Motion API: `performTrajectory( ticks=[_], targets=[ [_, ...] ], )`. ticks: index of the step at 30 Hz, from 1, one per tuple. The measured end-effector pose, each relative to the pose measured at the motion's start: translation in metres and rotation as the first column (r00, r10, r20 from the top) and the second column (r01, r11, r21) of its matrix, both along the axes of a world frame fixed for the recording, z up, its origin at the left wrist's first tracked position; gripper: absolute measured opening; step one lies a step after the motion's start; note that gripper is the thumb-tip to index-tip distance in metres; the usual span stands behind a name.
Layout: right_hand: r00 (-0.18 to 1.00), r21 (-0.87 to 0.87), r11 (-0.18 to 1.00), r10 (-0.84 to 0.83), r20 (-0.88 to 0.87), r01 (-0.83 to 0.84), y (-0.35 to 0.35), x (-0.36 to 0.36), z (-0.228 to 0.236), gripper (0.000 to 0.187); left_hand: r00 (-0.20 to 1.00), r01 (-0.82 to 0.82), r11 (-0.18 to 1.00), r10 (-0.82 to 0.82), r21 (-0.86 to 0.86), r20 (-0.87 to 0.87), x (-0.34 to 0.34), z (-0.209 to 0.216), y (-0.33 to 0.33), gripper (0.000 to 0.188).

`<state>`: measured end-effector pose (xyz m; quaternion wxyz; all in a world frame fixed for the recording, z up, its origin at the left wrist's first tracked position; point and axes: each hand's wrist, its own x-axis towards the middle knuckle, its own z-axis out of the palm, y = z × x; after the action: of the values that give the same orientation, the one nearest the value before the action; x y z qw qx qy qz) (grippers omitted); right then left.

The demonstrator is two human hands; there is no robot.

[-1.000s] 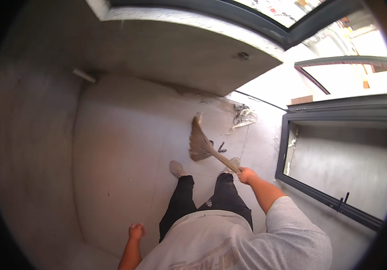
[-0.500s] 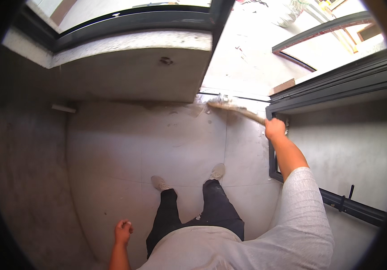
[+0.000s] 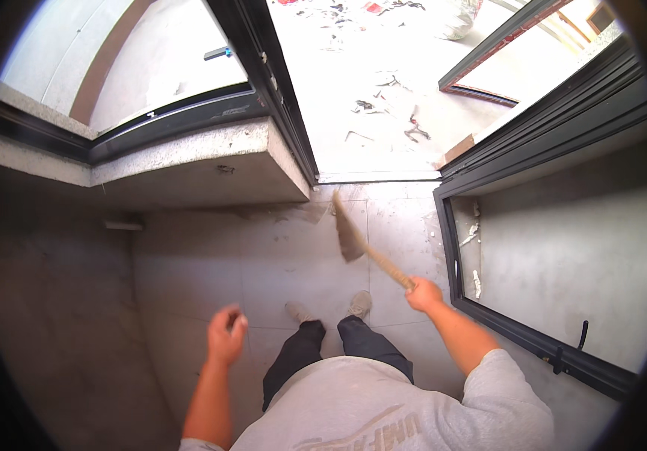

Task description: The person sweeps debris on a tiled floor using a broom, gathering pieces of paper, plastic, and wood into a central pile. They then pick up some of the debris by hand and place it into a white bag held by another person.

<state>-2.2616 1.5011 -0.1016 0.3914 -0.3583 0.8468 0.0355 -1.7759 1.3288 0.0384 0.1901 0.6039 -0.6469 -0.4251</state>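
My right hand (image 3: 423, 294) is closed round the light wooden handle of a short-handled broom (image 3: 350, 237), off to the right of my body. Its brown head is turned edgewise, pointing away from me over the tiled floor near the doorway, and is slightly blurred. Whether it touches the tiles I cannot tell. To the left of my legs, my left hand (image 3: 227, 334) hangs in the air with loosely bent fingers, the thumb apart from them and nothing visible between.
A door sill (image 3: 376, 179) crosses the far side. Beyond it, scraps (image 3: 416, 129) litter a bright floor. On the right stands a dark-framed door (image 3: 556, 359) with a lever handle. A stone ledge (image 3: 188, 154) juts out at the far left. White bits (image 3: 477, 284) cling inside the door frame.
The broom has come back toward me from the sill, and its head has swung round. My left hand has risen forward and to the right. My feet are closer together.
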Motion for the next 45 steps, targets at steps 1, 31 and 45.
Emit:
performTrajectory(
  ticks=[1,31,45],
  targets=[
    [0.998,0.038,0.999,0.020,0.052,-0.022,-0.002,0.007,0.000,0.045,0.997,0.068,0.984,-0.073,-0.167,-0.025,-0.026,0.018,-0.038,0.025],
    [0.969,0.180,0.961,-0.229,0.096,0.209,-0.172,-0.036,0.001,0.034,0.899,0.304,0.590,0.083,-0.748,0.430,-0.261,-0.028,-0.387,0.065],
    [0.941,-0.042,0.944,-0.322,0.105,0.328,-0.141,-0.178,0.040,0.051,0.875,0.276,0.692,0.106,-0.667,0.472,-0.261,-0.032,-0.388,0.083]
  ],
)
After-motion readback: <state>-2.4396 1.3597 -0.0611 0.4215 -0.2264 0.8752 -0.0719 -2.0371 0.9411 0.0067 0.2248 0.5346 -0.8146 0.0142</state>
